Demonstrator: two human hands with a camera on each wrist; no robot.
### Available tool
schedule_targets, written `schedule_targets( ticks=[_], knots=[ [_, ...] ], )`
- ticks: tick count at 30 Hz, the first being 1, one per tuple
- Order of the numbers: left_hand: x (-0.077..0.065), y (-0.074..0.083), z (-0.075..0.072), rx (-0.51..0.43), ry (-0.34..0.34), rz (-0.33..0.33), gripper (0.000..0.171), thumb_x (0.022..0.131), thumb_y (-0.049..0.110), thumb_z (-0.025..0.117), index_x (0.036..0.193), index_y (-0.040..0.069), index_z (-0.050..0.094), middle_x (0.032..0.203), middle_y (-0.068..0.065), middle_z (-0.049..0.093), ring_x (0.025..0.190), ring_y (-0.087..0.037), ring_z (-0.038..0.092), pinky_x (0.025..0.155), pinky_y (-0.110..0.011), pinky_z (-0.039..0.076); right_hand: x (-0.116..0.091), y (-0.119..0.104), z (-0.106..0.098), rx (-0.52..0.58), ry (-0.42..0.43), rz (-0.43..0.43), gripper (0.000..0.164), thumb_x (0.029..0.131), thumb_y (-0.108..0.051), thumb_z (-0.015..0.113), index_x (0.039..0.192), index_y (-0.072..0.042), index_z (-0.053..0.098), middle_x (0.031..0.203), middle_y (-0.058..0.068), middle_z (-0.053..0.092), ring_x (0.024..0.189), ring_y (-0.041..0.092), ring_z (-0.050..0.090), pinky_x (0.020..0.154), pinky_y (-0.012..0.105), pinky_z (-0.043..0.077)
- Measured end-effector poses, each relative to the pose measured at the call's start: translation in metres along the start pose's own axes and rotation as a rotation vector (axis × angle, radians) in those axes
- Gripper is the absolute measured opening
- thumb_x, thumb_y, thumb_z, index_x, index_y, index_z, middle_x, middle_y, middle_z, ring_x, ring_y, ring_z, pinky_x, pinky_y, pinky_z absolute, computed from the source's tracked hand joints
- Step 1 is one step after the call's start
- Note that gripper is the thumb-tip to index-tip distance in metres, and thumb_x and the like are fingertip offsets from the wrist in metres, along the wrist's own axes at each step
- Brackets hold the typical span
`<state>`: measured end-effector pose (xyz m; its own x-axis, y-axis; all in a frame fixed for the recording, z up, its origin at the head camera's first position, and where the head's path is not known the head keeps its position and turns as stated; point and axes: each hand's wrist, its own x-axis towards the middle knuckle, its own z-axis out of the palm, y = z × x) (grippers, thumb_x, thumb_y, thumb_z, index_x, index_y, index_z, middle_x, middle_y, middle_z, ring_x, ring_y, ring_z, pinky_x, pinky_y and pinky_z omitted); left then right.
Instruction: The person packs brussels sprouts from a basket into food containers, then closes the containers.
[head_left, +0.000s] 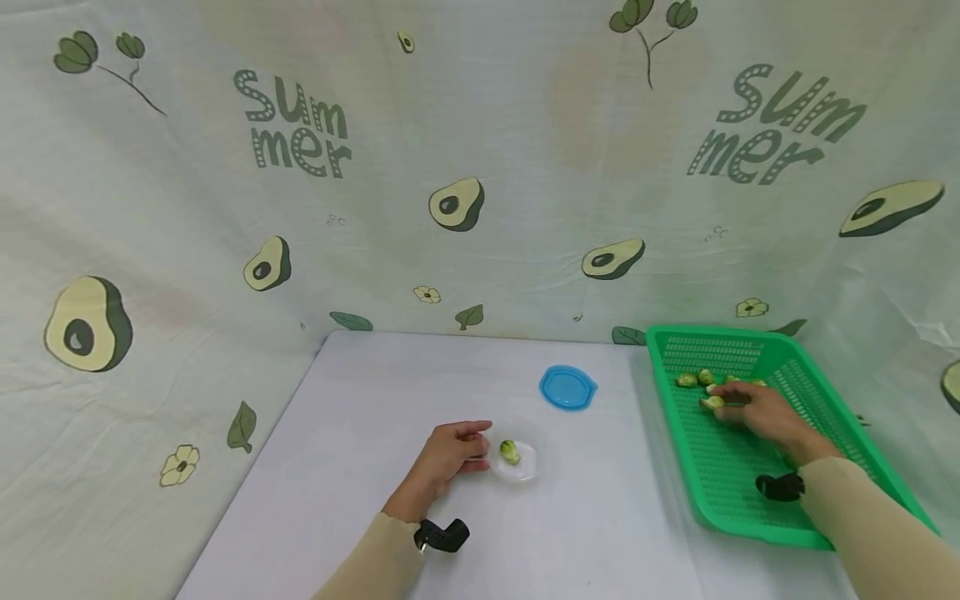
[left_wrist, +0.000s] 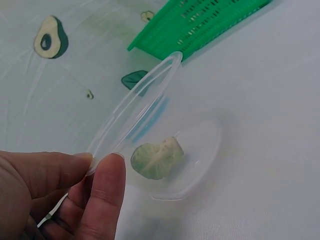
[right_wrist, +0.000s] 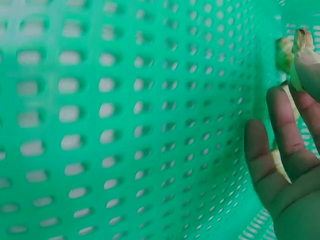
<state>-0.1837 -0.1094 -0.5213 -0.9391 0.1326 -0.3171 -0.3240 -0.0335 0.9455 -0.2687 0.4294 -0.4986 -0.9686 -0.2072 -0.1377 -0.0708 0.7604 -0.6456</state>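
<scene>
A small clear plastic container point(head_left: 527, 463) stands on the white table with one Brussels sprout point(head_left: 510, 452) inside. My left hand point(head_left: 447, 457) pinches the container's rim between thumb and fingers; the left wrist view shows the sprout point(left_wrist: 157, 159), cut side visible, beyond the raised rim point(left_wrist: 105, 135). Over at the right, my right hand point(head_left: 768, 414) reaches into a green perforated basket point(head_left: 678, 442). Thumb and fingers there pinch another Brussels sprout point(head_left: 712, 402), whose stem end point(right_wrist: 302, 39) points up at the edge of the right wrist view.
Several more sprouts point(head_left: 686, 380) lie toward the far end of the basket, around the right hand. A blue lid point(head_left: 567, 387) lies flat behind the container. Behind the table hangs a cloth point(head_left: 525, 167) printed with avocados.
</scene>
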Motion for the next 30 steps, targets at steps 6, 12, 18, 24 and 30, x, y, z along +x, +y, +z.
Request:
schedule_targets(
  ticks=[6, 12, 18, 24, 30],
  knots=[
    [0.000, 0.000, 0.001, -0.004, -0.001, 0.000, 0.046, 0.095, -0.005, 0.069, 0.141, -0.005, 0.063, 0.096, -0.003, 0.061, 0.085, -0.014, 0.067, 0.076, -0.028, 0.066, -0.003, -0.013, -0.003, 0.107, 0.006, 0.025, 0.055, 0.105, -0.024, 0.067, 0.144, 0.010, 0.047, 0.142, 0.036, 0.052, 0.112, 0.024, 0.062, 0.080, 0.037, 0.062],
    [0.001, -0.002, 0.000, -0.012, 0.004, 0.003, 0.046, 0.095, -0.006, 0.070, 0.140, -0.006, 0.064, 0.096, -0.003, 0.060, 0.085, -0.013, 0.067, 0.076, -0.028, 0.066, -0.009, -0.025, -0.005, 0.164, 0.033, 0.024, 0.058, 0.108, -0.030, 0.063, 0.147, 0.008, 0.043, 0.141, 0.031, 0.053, 0.096, -0.001, 0.062, 0.086, 0.048, 0.061],
    [0.001, -0.002, 0.000, -0.017, 0.004, 0.001, 0.046, 0.095, -0.005, 0.070, 0.141, -0.005, 0.064, 0.097, -0.003, 0.060, 0.085, -0.014, 0.067, 0.075, -0.028, 0.066, -0.010, -0.031, -0.006, 0.170, 0.072, 0.011, 0.061, 0.108, -0.034, 0.063, 0.150, 0.005, 0.043, 0.144, 0.030, 0.054, 0.096, -0.002, 0.064, 0.091, 0.053, 0.059],
    [0.001, -0.002, 0.000, -0.013, 0.006, -0.002, 0.046, 0.095, -0.005, 0.070, 0.141, -0.004, 0.064, 0.097, -0.003, 0.060, 0.086, -0.013, 0.067, 0.075, -0.028, 0.066, -0.011, -0.039, -0.003, 0.195, 0.142, -0.010, 0.057, 0.106, -0.032, 0.068, 0.147, 0.003, 0.048, 0.132, 0.010, 0.064, 0.097, -0.002, 0.066, 0.084, 0.035, 0.062],
    [0.001, -0.003, 0.000, -0.021, -0.006, 0.000, 0.047, 0.095, -0.004, 0.071, 0.141, -0.004, 0.064, 0.097, -0.003, 0.061, 0.086, -0.014, 0.067, 0.076, -0.028, 0.066, -0.017, -0.051, -0.001, 0.239, 0.208, -0.040, 0.062, 0.105, -0.033, 0.069, 0.150, 0.003, 0.047, 0.118, -0.023, 0.055, 0.100, -0.015, 0.055, 0.079, 0.016, 0.057]
  ],
)
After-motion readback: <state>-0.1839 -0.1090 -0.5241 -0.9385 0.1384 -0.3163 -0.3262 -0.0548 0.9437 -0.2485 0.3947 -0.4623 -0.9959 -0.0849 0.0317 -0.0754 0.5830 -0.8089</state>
